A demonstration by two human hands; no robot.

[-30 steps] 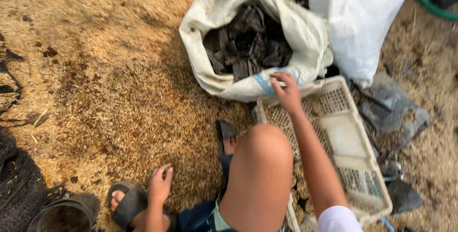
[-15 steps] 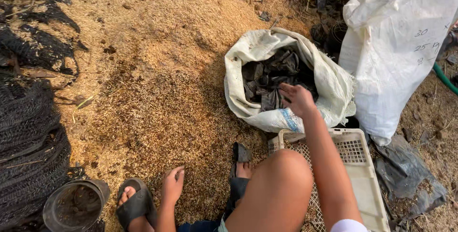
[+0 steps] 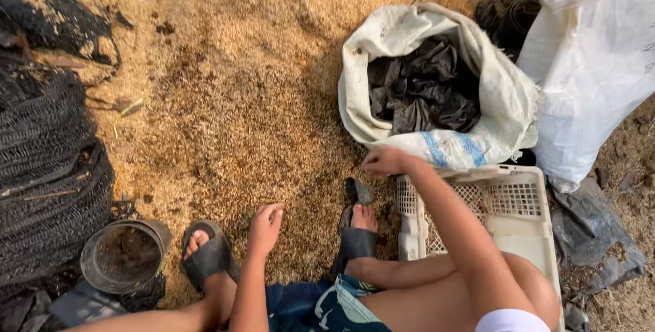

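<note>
My right hand (image 3: 387,161) is hovering palm down, fingers loosely curled and gripping nothing, just over the near corner of the white plastic crate (image 3: 518,236), right where the crate's rim is meeting the lip of the open sack (image 3: 382,100). My left hand (image 3: 265,226) is hanging open and empty too, fingers relaxed and pointing away from me, well to the left of the crate, above the husk-covered ground (image 3: 232,100).

Nearest to me, my right leg is lying across the crate, hiding much of its lattice floor. My right foot in a black sandal (image 3: 357,236) is sitting just beside the crate's left wall, and my left foot in the other sandal (image 3: 205,257) is resting farther left. Beyond that foot, still farther from the crate, a round dark bucket (image 3: 123,257) is standing by a heap of black netting (image 3: 48,168).

Just past the crate's far rim, the sack is slumping open, showing crumpled black plastic bags (image 3: 423,86) inside. To the crate's far right, a big white bag (image 3: 593,73) is standing against the sack. A grey scrap of sheeting (image 3: 593,229) is lying beside the crate's right wall.
</note>
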